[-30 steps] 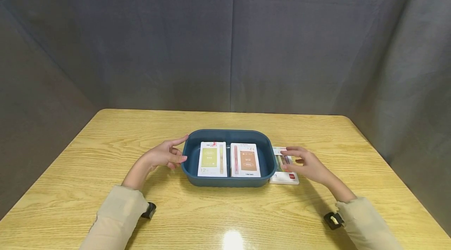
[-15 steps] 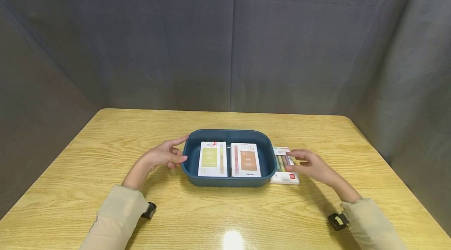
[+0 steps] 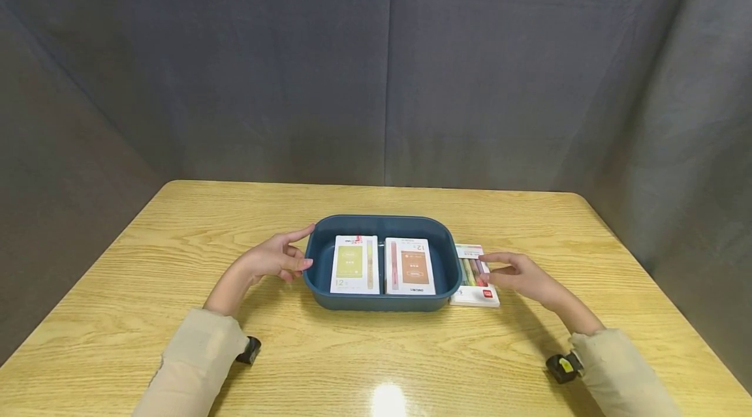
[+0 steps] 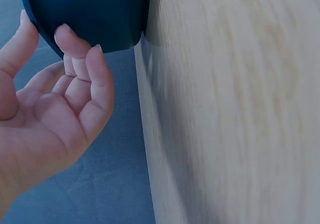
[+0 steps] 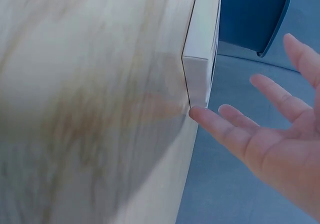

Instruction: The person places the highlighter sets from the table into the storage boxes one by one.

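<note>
In the head view, my left hand (image 3: 271,257) touches the left end of a dark blue plastic bin (image 3: 380,303), with index finger stretched and thumb at the rim. Its other fingers lie loosely bent by the outer wall (image 4: 107,13). Inside the bin lie a white box with a yellow-green label (image 3: 350,263) and a white box with an orange-brown label (image 3: 415,265), side by side. My right hand (image 3: 525,280) has spread fingers at the right edge of a white windowed pack of coloured pens (image 3: 470,296); one fingertip meets the pack's corner in the right wrist view.
The bin and pack stand on a light wood table (image 3: 329,365), the pack against or close to the bin's right end. Grey cloth (image 3: 282,77) hangs behind and at both sides. A black wrist device (image 3: 249,350) sits at each sleeve.
My right hand has drawn back a little to the right, off the top of the pack to its edge, uncovering more of the pens. The left hand and bin stay put.
</note>
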Demonstrator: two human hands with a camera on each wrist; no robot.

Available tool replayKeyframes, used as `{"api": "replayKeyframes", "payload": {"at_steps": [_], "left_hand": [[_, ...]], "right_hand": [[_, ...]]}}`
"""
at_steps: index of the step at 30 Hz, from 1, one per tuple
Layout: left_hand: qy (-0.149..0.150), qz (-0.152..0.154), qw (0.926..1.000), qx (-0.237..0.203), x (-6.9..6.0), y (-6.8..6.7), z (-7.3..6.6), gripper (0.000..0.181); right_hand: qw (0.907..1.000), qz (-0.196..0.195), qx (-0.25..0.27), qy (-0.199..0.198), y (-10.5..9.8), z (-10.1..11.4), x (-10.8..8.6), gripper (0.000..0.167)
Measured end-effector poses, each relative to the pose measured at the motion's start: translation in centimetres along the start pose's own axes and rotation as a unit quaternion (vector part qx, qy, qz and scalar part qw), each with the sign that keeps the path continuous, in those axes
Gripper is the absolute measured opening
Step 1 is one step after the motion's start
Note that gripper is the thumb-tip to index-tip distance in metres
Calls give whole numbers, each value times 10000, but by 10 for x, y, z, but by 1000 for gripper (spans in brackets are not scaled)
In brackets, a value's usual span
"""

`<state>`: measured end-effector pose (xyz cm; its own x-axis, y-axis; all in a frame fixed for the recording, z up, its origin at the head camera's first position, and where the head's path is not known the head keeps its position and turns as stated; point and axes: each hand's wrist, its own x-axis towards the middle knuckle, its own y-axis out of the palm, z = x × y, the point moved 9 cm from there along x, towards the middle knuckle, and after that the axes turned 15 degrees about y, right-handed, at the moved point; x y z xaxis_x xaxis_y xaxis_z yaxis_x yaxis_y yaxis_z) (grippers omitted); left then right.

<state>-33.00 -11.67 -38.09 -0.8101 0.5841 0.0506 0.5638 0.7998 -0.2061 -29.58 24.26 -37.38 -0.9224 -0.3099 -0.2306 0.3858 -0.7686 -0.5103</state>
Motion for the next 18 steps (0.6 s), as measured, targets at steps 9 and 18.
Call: {"api": "replayKeyframes", "payload": {"at_steps": [9,18], "left_hand": [[-5,10,10000,48,0,-1,0,75],[-53,-39,10000,-8,0,-1,0,75]], "right_hand": [[9999,105,119,9,0,-2,3,47],[9989,-383,67,270,-4,-4,5,47]]}}
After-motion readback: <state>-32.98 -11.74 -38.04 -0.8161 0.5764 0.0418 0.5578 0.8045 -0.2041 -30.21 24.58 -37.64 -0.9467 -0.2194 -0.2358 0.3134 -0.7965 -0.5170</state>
